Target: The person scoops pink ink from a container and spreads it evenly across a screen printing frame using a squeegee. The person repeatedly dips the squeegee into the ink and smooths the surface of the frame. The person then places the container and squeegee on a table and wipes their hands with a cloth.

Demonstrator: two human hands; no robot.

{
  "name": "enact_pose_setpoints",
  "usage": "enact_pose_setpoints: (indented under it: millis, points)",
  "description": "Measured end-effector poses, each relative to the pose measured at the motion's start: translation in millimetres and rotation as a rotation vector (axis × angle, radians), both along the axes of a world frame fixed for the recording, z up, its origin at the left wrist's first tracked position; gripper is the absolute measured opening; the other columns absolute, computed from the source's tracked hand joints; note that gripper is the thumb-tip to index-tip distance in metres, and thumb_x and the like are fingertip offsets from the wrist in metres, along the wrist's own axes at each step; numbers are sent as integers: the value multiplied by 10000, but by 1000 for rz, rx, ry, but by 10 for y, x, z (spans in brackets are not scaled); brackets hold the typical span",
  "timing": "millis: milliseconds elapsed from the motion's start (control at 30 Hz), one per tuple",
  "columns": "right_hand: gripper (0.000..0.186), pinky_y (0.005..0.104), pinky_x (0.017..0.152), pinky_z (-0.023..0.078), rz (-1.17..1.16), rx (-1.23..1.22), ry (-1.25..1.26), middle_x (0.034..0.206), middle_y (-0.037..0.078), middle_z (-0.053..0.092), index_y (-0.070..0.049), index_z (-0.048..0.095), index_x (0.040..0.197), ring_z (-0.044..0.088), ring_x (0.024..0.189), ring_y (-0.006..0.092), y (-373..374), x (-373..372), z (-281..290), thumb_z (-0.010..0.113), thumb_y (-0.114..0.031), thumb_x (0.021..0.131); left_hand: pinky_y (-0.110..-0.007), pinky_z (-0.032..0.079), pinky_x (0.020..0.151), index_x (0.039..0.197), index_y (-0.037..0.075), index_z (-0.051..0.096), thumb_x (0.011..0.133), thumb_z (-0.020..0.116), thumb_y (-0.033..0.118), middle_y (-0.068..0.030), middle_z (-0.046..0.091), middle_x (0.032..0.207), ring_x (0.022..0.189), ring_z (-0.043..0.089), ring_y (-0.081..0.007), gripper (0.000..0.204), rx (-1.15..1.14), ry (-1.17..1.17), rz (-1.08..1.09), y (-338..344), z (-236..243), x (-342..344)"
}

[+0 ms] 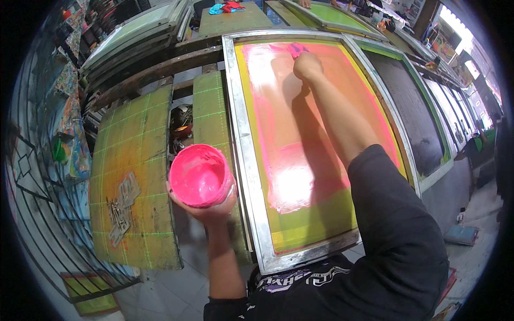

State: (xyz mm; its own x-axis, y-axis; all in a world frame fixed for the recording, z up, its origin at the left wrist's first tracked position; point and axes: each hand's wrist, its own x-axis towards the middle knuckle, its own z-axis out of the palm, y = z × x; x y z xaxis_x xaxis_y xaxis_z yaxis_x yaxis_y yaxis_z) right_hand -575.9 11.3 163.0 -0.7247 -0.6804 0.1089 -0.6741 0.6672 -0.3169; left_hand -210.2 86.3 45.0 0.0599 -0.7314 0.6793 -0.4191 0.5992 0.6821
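My left hand [213,213] is wrapped around a round tub [199,156] smeared with bright pink ink, its open mouth facing up. To its right lies a large screen-printing frame [247,176] with a metal rim and yellow-edged mesh. Pink ink [292,160] coats much of that mesh, thicker and glossy towards the near end. My right arm reaches across to the far end, where my right hand [308,65] is closed on a small pink-smeared scraper [296,50] at the mesh. The scraper's exact shape is partly hidden by the hand.
Stained green boards [134,176] with grid lines stand at the left, one bearing pale plastic pieces [124,206]. Another framed screen [407,101] with dark mesh adjoins on the right. Stacked frames [136,35] are at the far left. Another person's hand [304,3] shows at the far edge.
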Motion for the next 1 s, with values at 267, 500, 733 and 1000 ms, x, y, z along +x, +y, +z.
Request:
enact_pose_setpoints:
  millis: [267,500,733,1000]
  points:
    - [401,343,940,423,-2,-17,-27,1281,96,513,-142,559,1202,509,1155,241,-478,162,-14,420,-127,825,-468,338,1031,1390,-1,87,441,840,109,-213,289,1356,1221,388,-339,1216,-117,225,-186,-58,11,-52]
    - [315,355,918,437,141,3,68,1232,118,543,-89,603,1115,530,1124,263,-513,326,-4,482,-169,836,-458,332,1026,1389,-17,41,466,858,170,-211,262,1350,1212,387,-326,1247,-141,224,-212,-48,-4,-50]
    - [337,335,490,485,218,-148,-392,740,103,639,-78,579,1167,615,563,201,-392,-92,-85,506,-212,866,-442,360,1006,1391,2,53,466,858,149,-189,311,1323,1192,412,-310,1235,-37,353,-316,-48,44,-117]
    - [369,211,361,314,565,-292,-895,720,-16,528,-78,519,1239,478,461,66,1099,627,325,539,-170,882,-411,361,1006,1391,9,58,447,864,162,-168,362,1319,1198,423,-274,1251,171,430,-357,-90,171,9]
